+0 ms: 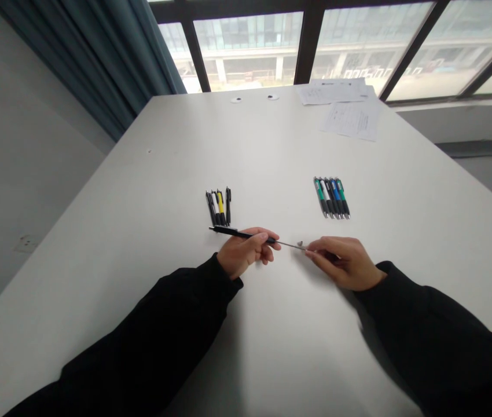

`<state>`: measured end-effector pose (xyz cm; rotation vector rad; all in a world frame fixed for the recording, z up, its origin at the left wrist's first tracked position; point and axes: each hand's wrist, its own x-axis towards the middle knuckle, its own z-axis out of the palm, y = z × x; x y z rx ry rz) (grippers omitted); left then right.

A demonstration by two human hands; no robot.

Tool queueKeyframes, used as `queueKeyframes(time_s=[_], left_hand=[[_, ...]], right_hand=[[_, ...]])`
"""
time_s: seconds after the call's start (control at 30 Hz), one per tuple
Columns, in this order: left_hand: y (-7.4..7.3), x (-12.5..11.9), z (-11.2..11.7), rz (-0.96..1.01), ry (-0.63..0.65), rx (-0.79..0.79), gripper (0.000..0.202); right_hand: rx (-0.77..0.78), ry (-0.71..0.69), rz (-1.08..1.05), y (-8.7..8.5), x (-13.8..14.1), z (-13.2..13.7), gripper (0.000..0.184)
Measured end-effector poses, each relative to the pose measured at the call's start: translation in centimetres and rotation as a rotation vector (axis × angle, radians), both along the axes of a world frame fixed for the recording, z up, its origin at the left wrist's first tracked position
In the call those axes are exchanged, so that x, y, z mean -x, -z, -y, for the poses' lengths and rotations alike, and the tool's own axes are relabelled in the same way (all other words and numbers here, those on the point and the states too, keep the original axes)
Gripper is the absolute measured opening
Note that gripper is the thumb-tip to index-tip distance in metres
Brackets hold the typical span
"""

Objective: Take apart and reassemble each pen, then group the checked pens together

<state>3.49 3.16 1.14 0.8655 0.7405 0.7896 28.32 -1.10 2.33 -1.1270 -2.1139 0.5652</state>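
My left hand (250,250) is closed around the black barrel of a pen (226,230), which lies across it with the clicker end pointing left. A thin ink refill (290,245) sticks out of the barrel's right end. My right hand (345,260) pinches the far end of this refill between thumb and fingertips. Just left of those fingertips, a small grey piece (300,243) lies on the table; it looks like a pen tip. Beyond my left hand lie several pens (220,202) in black, white and yellow, partly hidden by the held pen.
Farther right, several green, white and blue pens (331,198) lie side by side on the white table (228,150). Paper sheets (352,119) rest at the back right. Two small white round things (273,97) sit near the back edge, with windows behind and a blue curtain (111,52) at left.
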Motion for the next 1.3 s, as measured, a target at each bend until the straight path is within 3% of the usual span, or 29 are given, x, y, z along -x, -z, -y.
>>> queueKeyframes(time_s=[0.1, 0.2, 0.4, 0.7, 0.97, 1.3], left_hand=[[-0.1, 0.1, -0.4, 0.030, -0.213, 0.009, 0.031], [-0.4, 0.1, -0.7, 0.045, -0.293, 0.024, 0.029], [-0.6, -0.1, -0.6, 0.013, -0.288, 0.055, 0.029], [-0.5, -0.1, -0.6, 0.009, -0.274, 0.025, 0.030], [-0.5, -0.1, -0.6, -0.002, -0.260, 0.001, 0.030], [-0.2, 0.1, -0.5, 0.039, -0.185, -0.029, 0.046]], right_hand=[[0.083, 0.010, -0.004, 0.1, -1.3, -0.6, 0.021], [0.139, -0.050, 0.047, 0.2, -2.4, -1.3, 0.022], [0.148, -0.134, 0.189, 0.0, -3.1, -1.7, 0.021], [0.096, -0.067, 0.272, 0.1, -3.1, -1.7, 0.020], [0.096, -0.088, 0.276, 0.2, -2.9, -1.8, 0.017], [0.112, -0.062, 0.275, 0.2, -2.8, -1.8, 0.016]])
